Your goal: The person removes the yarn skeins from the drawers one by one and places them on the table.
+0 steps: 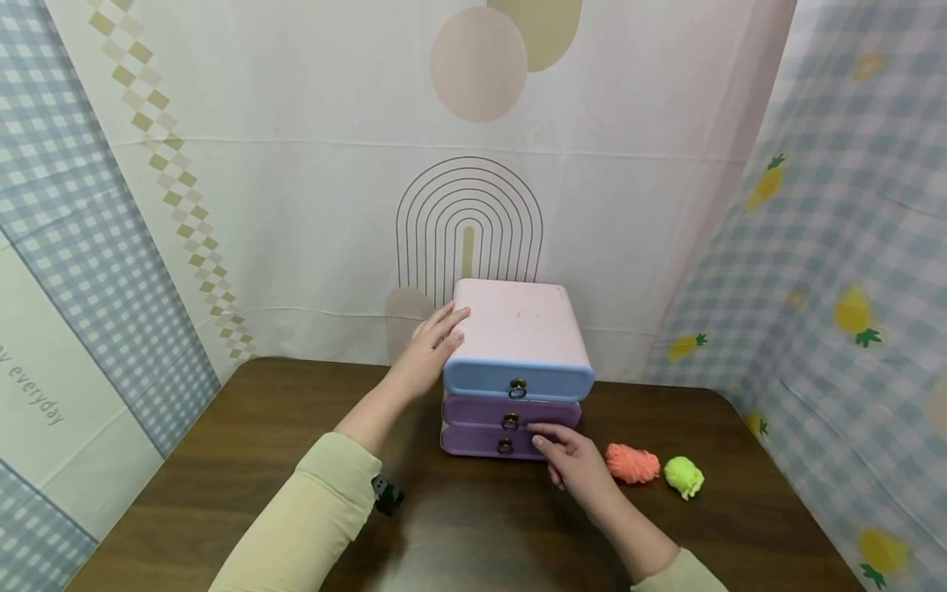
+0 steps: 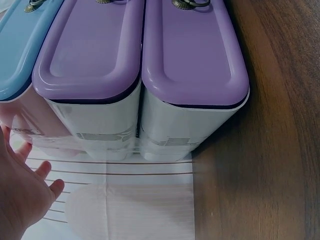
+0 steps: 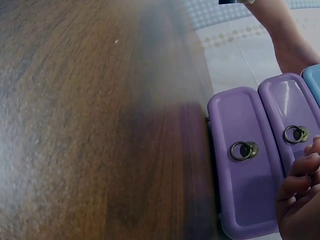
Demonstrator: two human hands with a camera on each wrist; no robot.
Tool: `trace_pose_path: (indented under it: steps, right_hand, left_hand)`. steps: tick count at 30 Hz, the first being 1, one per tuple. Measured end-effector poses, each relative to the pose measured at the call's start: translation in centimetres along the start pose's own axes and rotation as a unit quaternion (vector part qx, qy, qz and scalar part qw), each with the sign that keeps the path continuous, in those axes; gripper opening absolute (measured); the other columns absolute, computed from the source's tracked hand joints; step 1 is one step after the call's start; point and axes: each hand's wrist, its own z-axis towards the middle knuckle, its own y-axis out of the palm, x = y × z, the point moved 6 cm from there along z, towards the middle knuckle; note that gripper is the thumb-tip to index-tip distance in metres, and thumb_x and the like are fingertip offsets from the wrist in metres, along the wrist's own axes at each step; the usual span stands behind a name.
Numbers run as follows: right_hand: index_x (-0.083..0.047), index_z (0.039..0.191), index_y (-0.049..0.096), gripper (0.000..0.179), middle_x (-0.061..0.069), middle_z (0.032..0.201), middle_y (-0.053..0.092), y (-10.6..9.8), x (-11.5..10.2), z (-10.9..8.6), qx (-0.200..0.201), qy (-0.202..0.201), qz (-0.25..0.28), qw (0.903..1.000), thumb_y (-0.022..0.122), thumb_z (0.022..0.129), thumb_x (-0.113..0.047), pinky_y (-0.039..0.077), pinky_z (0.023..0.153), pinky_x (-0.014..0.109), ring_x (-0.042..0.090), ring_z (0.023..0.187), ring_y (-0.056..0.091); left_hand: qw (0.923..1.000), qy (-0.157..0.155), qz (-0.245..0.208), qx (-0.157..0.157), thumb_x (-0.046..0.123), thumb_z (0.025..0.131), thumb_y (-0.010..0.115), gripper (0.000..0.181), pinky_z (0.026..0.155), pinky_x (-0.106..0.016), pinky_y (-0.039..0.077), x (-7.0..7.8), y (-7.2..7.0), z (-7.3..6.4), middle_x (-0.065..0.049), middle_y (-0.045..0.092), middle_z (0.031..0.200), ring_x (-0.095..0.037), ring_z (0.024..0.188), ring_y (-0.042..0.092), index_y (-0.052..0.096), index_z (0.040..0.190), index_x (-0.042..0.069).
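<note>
A small drawer chest stands on the table, with a pink top unit (image 1: 518,321), a blue top drawer (image 1: 481,378) and two purple drawers below, the middle drawer (image 2: 95,47) and the bottom drawer (image 3: 242,190). Each drawer front carries a bronze ring pull. My left hand (image 1: 425,353) rests on the pink unit's upper left edge, fingers extended. Beside the middle drawer's ring pull (image 3: 295,134) is my right hand (image 1: 577,469), its index fingertip close to the ring and its thumb apart from it. The other right fingers are loosely bent, and nothing shows in their grasp.
Right of the chest lie an orange yarn bundle (image 1: 632,464) and a smaller yellow-green yarn bundle (image 1: 684,477). Behind the brown wooden table (image 1: 281,436) hangs a white patterned cloth (image 1: 311,230); checked cloth (image 1: 836,271) hangs at the right side.
</note>
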Motion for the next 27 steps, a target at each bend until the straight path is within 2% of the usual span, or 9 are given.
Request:
trace_pose_path:
  steps: [7,22,27]
  right_hand:
    - [-0.011,0.126,0.068,0.033,0.002,0.051,0.046,0.3,0.3,0.4,-0.007,-0.007,-0.017,0.9998,0.065,0.097,-0.027,0.039,0.043,0.026,0.013,0.044,0.042]
    - [-0.003,0.130,0.062,0.040,0.000,0.051,0.047,2.3,0.4,1.2,-0.047,-0.009,-0.017,0.9987,0.064,0.098,-0.026,0.039,0.043,0.025,0.010,0.044,0.042]
    - [-0.001,0.130,0.062,0.041,0.000,0.051,0.047,2.9,0.2,1.4,-0.045,-0.011,-0.015,0.9988,0.063,0.098,-0.027,0.038,0.043,0.025,0.011,0.045,0.042]
  left_hand:
    - [1.0000,-0.003,0.000,-0.001,0.050,0.104,0.037,0.052,0.113,-0.064,0.017,0.0,0.0,0.0,0.005,0.021,0.164,-0.032,0.149,0.014,0.042,0.152,0.031]
    - [1.0000,-0.002,-0.003,0.003,0.049,0.104,0.038,0.051,0.114,-0.063,0.017,-0.1,0.0,0.0,0.004,0.022,0.163,-0.033,0.149,0.015,0.043,0.151,0.029]
    - [1.0000,-0.002,-0.003,0.003,0.048,0.104,0.038,0.051,0.114,-0.062,0.017,-0.2,0.1,0.1,0.005,0.022,0.163,-0.032,0.148,0.016,0.043,0.151,0.030]
